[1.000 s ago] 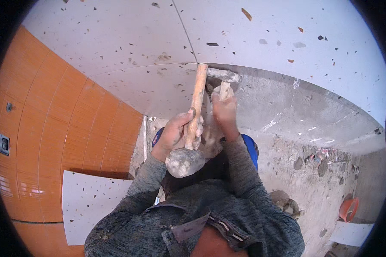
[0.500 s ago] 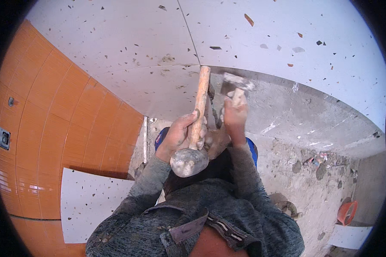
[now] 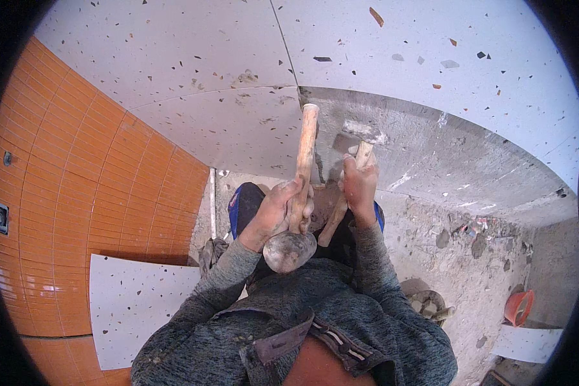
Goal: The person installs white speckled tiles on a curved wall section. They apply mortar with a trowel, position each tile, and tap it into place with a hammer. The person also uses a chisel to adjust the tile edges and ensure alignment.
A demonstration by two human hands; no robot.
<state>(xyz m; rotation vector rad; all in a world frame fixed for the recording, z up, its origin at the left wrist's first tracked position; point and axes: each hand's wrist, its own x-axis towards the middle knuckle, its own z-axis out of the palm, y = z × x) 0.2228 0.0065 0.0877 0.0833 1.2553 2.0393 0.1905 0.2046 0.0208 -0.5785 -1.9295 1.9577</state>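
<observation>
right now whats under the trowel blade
Bare grey mortar on the untiled strip beside the speckled white tiles. The trowel, gripped by the right hand, covers the patch directly beneath its blade.

Both forearms reach toward twelve o'clock; the left hand [image 3: 278, 212] is fisted, and the right hand [image 3: 360, 186] seems clenched too.

Even, soft daylight fills the fisheye frame, leaving the speckled white wall tiles [image 3: 193, 58] bright but not blown out and the glazed orange tiles [image 3: 90, 193] carrying faint sheen rather than glare. Shadows are weak, pooling only beneath the person's arms and along the bare cement patch [image 3: 444, 154]. Straight tile joints bow sharply toward the black circular rim, and detail softens slightly at the edges.
</observation>
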